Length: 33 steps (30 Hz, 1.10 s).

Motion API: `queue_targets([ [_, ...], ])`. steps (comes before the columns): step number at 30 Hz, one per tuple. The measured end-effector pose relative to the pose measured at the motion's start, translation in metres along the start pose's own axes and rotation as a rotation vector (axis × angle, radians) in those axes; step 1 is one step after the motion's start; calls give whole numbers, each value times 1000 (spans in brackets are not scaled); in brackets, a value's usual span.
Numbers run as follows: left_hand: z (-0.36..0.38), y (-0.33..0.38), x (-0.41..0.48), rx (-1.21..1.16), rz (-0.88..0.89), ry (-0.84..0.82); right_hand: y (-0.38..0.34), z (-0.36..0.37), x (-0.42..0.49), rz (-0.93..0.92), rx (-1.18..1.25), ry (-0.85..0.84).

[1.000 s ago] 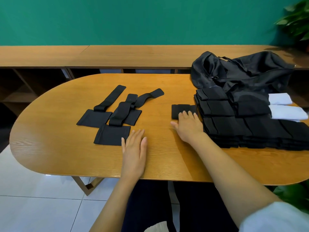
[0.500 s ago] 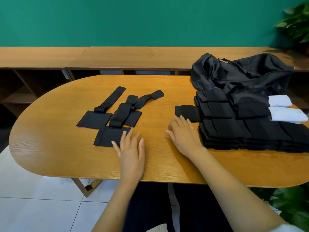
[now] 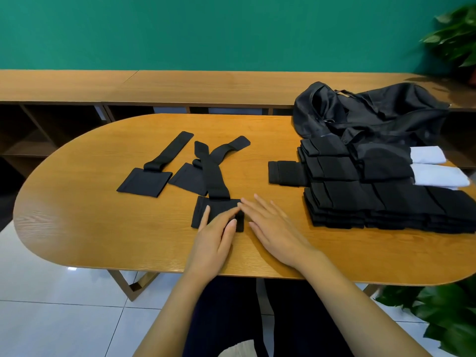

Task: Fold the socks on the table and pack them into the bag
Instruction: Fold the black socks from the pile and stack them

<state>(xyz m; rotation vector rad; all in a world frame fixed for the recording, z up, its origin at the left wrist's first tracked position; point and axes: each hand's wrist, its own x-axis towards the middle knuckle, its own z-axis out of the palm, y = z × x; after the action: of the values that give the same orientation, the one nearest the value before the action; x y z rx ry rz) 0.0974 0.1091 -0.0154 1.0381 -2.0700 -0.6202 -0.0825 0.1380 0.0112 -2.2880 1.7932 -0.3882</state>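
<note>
Because the nearest sock (image 3: pixel 202 211) lies flat at centre frame for folding, the left hand (image 3: pixel 216 238) pins it, grip released, while the right hand (image 3: pixel 275 228) rests equally slack on the bench (image 3: pixel 77 228) beside it.

Near edge: left hand (image 3: pixel 219 237) lies flat, fingers straight, on the closest black sock (image 3: pixel 221 207). The right hand (image 3: pixel 274 225) rests flat on the table (image 3: pixel 103 228) just beside it. Stack of folded socks (image 3: pixel 360 202) at right, black bag (image 3: pixel 365 119) behind.

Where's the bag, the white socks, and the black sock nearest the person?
bag (image 3: pixel 365 119): head view, its crumpled black top.
white socks (image 3: pixel 439 175): head view, the nearer one's bare end.
nearest black sock (image 3: pixel 219 204): head view, its flat square end.
</note>
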Motion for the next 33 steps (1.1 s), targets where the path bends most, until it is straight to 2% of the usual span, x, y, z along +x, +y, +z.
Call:
queue_targets([
  [4, 0, -2, -1, 56, -88, 148, -1, 5, -2, -2, -39, -37],
  [8, 1, -8, 0, 173, -192, 206, 5, 4, -13, 77, -38, 87],
  [13, 3, -8, -1, 285, -69, 108, 16, 2, -32, 136, -30, 206],
  [19, 0, -9, 1, 227, -25, 24, 22, 6, -36, 115, -15, 219],
  [24, 4, -7, -1, 285, 28, 45, 24, 7, -38, 108, 55, 238],
  [27, 5, -8, -3, 323, 51, 116, 25, 7, -39, 79, 59, 220],
  [33, 3, -9, -4, 141, 24, 167, 29, 10, -41, 29, 25, 288],
])
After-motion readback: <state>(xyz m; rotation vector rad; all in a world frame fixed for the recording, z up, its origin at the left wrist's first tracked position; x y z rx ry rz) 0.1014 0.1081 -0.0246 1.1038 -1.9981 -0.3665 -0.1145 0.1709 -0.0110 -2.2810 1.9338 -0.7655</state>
